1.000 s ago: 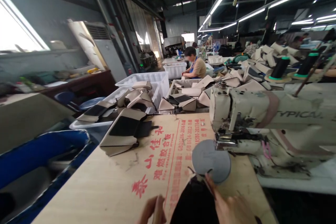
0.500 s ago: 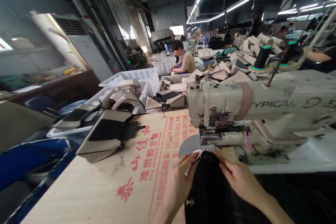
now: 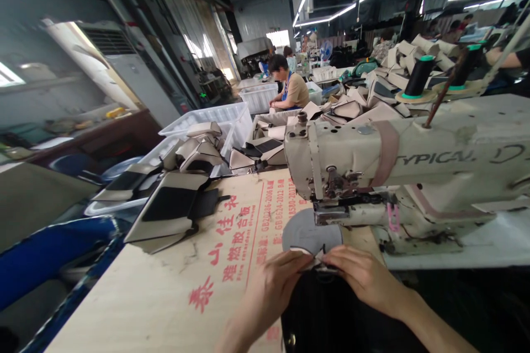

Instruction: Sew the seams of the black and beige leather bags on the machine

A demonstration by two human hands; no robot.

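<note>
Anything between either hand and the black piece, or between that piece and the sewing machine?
Nothing visible separates the left hand or right hand from the black piece: both hold its far edge. Between it and the sewing machine shows a gray disc, by the machine's left end.

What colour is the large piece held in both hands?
The held piece looks mostly black; it shows best in the head view.

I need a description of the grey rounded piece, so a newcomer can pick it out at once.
Find the big cream sewing machine lettered TYPICAL, on the right. Below its left end, just past the left hand and right hand, is the grey rounded piece. Its plain grey, curved outline stands out against the red-printed plywood board and the black article by the hands.
</note>
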